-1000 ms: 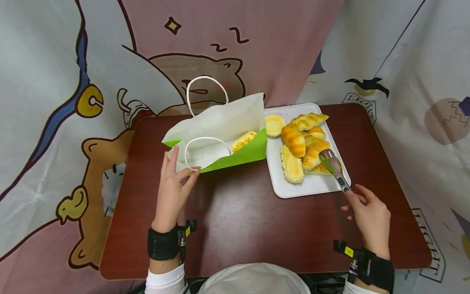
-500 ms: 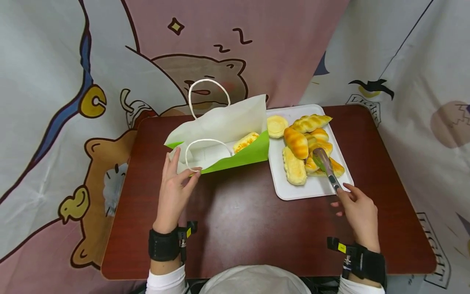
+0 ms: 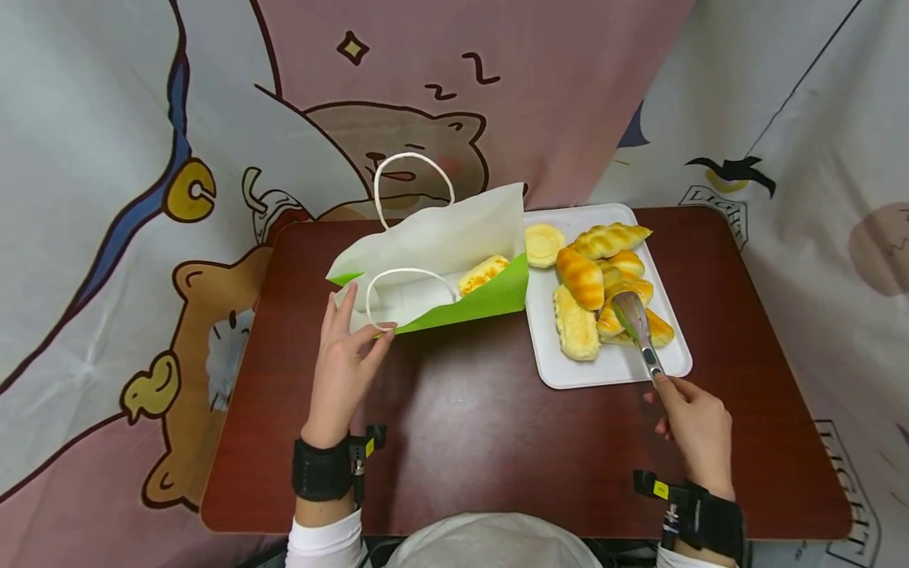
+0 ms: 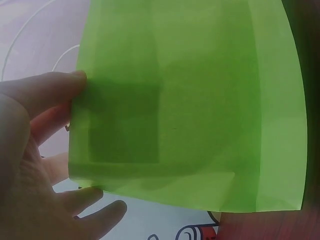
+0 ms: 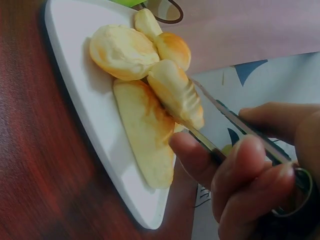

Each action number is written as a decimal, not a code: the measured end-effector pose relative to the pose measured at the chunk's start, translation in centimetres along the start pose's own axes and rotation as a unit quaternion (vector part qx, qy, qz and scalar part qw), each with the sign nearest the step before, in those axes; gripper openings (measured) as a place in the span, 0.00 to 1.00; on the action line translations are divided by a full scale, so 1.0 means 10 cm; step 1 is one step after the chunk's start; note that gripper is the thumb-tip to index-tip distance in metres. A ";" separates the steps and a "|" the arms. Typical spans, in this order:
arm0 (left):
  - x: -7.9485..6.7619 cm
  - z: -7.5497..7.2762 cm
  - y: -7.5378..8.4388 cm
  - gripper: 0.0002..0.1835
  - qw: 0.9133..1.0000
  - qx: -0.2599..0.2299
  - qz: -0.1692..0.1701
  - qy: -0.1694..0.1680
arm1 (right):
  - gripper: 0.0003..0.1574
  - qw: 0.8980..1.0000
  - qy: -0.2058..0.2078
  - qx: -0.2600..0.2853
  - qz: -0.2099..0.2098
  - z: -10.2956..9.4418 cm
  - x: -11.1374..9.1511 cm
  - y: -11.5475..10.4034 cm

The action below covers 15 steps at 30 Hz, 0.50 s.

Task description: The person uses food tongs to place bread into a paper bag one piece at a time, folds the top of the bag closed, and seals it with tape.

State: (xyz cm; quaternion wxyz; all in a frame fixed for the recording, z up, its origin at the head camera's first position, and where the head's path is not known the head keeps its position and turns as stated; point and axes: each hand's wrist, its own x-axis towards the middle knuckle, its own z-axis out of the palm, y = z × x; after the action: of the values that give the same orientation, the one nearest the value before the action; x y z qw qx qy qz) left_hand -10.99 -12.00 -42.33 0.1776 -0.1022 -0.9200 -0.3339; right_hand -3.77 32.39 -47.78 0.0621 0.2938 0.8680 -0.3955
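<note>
My left hand (image 3: 341,363) pinches the near rim of a green paper bag (image 3: 490,296) with a white inside and white handles. In the left wrist view, my thumb lies on the bag's edge, with the fingers partly behind it. One bread (image 3: 483,274) lies in the bag. My right hand (image 3: 699,426) holds metal tongs (image 3: 639,323) over the bread pile on a white tray (image 3: 568,375). In the right wrist view the tong arms stand on either side of a ridged bread roll (image 5: 175,90). Whether they grip it firmly, I cannot tell.
Several breads share the tray, among them a round one (image 3: 544,244), a twisted one (image 3: 611,239) and a pale long one (image 3: 575,325). The brown table (image 3: 461,442) carries bag and tray side by side. A printed curtain (image 3: 568,95) hangs behind.
The tongs in my right hand have moved left and down onto a roll on the tray's near right side. My left hand keeps its hold on the bag rim.
</note>
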 end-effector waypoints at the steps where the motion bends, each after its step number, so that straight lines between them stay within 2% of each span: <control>1: 0.00 0.00 0.00 0.07 1.000 0.001 -0.001 0.001 | 0.44 1.000 -0.003 -0.003 0.001 0.00 0.00 0.00; 4: -0.01 -0.01 0.01 0.07 1.000 0.001 -0.001 0.003 | 0.45 1.000 -0.008 -0.014 0.005 0.02 0.00 -0.01; 9: -0.01 -0.01 0.01 0.06 1.000 0.001 -0.001 0.004 | 0.43 0.999 0.018 -0.029 -0.002 0.06 -0.01 -0.01; 15: -0.03 -0.01 0.00 0.06 1.000 0.009 -0.006 -0.007 | 0.40 0.999 0.041 -0.013 0.003 0.09 -0.06 0.01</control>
State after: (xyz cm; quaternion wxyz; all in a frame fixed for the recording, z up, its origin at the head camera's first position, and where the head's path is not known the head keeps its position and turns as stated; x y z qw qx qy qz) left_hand -10.69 -12.08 -42.37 0.1700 -0.0971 -0.9249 -0.3260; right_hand -3.35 31.53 -48.20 0.0320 0.3118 0.8738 -0.3717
